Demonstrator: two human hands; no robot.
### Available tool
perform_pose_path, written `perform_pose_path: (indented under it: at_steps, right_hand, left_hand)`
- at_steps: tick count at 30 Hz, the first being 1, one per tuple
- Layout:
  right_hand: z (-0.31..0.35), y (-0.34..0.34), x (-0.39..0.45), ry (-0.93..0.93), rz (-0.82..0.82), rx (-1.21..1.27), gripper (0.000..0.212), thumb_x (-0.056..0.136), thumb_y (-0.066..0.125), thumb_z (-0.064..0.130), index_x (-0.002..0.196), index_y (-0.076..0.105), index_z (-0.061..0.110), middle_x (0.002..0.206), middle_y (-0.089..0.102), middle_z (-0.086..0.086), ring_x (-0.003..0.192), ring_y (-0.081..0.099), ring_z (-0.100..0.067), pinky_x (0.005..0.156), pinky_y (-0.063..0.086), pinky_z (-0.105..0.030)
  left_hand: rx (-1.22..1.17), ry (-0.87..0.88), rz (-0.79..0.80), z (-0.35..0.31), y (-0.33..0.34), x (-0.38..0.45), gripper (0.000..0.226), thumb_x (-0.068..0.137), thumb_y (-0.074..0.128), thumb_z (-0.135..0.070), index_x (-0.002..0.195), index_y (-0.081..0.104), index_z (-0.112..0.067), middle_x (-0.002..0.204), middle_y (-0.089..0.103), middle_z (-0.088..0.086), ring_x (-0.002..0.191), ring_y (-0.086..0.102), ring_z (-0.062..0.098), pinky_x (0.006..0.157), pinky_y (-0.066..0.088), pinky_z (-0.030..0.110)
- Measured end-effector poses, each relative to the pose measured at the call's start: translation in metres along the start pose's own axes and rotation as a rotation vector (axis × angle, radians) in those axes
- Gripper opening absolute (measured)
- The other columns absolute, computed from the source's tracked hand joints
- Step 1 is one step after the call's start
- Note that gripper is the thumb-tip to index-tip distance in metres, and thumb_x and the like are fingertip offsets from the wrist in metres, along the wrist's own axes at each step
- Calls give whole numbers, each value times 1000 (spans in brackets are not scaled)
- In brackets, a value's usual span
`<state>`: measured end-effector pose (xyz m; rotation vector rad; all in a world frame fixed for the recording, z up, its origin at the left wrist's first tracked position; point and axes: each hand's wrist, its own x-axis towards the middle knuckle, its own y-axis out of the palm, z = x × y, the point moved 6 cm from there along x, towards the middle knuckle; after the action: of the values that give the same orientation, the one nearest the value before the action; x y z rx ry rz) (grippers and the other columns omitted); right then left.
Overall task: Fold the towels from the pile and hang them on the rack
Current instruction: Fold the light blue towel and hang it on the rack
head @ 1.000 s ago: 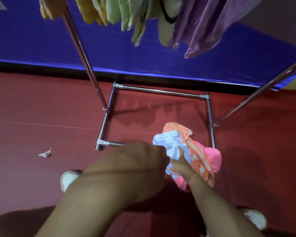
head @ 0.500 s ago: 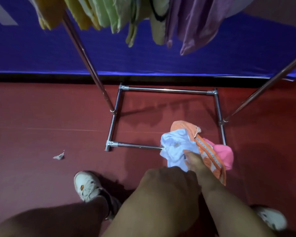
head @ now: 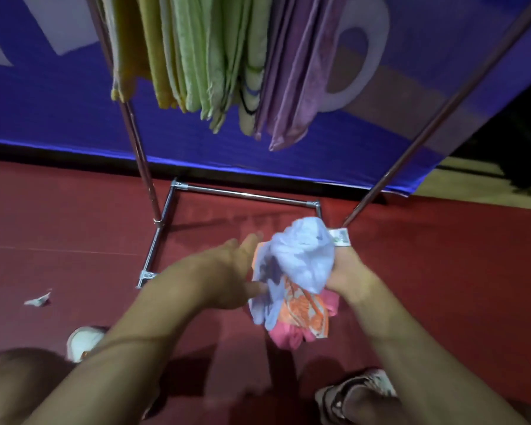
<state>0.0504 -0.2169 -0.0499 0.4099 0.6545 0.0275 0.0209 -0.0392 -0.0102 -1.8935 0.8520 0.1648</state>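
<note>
A white towel [head: 301, 256] is being gripped by the right hand [head: 347, 277], w/ fingers curled round it, above the pile [head: 304, 320] of orange & pink towels on the red floor [head: 74, 234]. The left hand [head: 224, 271] is being held spread, fingers touching the towel's left side. Folded towels [head: 215, 56] are being carried by the rack [head: 246, 194].

Glossy metal rack [head: 246, 196] (chromed) — cloth towels [head: 215, 56]

Pale blue towel [head: 301, 256], red floor [head: 74, 240]
</note>
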Motion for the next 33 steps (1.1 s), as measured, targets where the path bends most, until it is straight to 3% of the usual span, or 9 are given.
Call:
perform_pose_path:
  at_steps: [1,3,6,10,14,18,25,29,33]
  right_hand:
    - [11,9,-21,-9,27,30,32,38,88,20,55,68,2,53,66,-10,42,66,-18,43,54,-23]
    - [31,27,-60,-38,76,34,25,68,79,1,51,62,3,45,59,-8,35,60,-16,34,46,-19]
    - [36,8,-85,-74,-42,72,48,108,30,1,69,59,2,40,58,-5,31,59,-14,31,46,-20]
    - [36,31,-86,-61,279,123,33,90,51,13,104,80,11,60,54,-4,54,58,-12,56,55,-22]
    - [47,24,-60,-133,219,-55,23,99,52,11,91,73,13,70,65,0,63,64,-10,62,55,-21]
    - [65,21,-52,-303,205,-349,21,101,53,0,104,71,11,83,71,-2,70,66,-6,61,54,-18]
    - [98,-10,-38,-666,-128,-795,14,89,70,36,88,71,22,83,66,4,82,57,-6,77,48,-38]
    - [96,-5,-37,-549,56,-465,10,97,63,21,94,63,11,83,65,-6,81,61,-13,76,49,-36]
    - [96,-1,-44,-553,96,-398,43,92,68,29,102,56,-12,88,61,-12,85,55,-22,70,41,-34]
  left_hand:
    - [-61,23,-67,2,-4,-1,103,89,64,-59,162,-3,-32,166,27,10,151,35,28,120,32,39]
    - [-111,121,-157,-6,-10,-8,114,74,66,-71,161,2,-35,166,29,4,151,35,22,120,34,40]
    - [-211,253,-255,-30,-8,-11,46,88,71,-40,130,55,-32,126,66,-15,112,62,3,96,48,29]
    - [-166,330,-261,-55,-7,-15,23,103,53,-18,98,61,-39,96,65,-30,87,57,-19,80,41,8]
    - [-231,254,-320,-44,-13,-8,25,107,45,-24,97,61,-40,94,64,-46,91,60,-21,82,47,18]
    - [-341,222,-454,-33,-32,-3,33,82,44,-41,88,67,-19,84,75,-11,73,63,0,78,55,37]
    - [-351,127,-538,-32,-47,-1,24,74,56,-51,83,62,-30,68,66,-9,63,57,14,60,45,21]
    - [-541,11,-586,-31,-48,1,30,98,49,-39,79,72,-37,67,69,-33,64,61,-15,56,41,6]
    - [-685,-12,-661,-28,-54,-7,36,103,48,-33,79,73,-40,71,73,-22,62,62,-10,65,47,29]
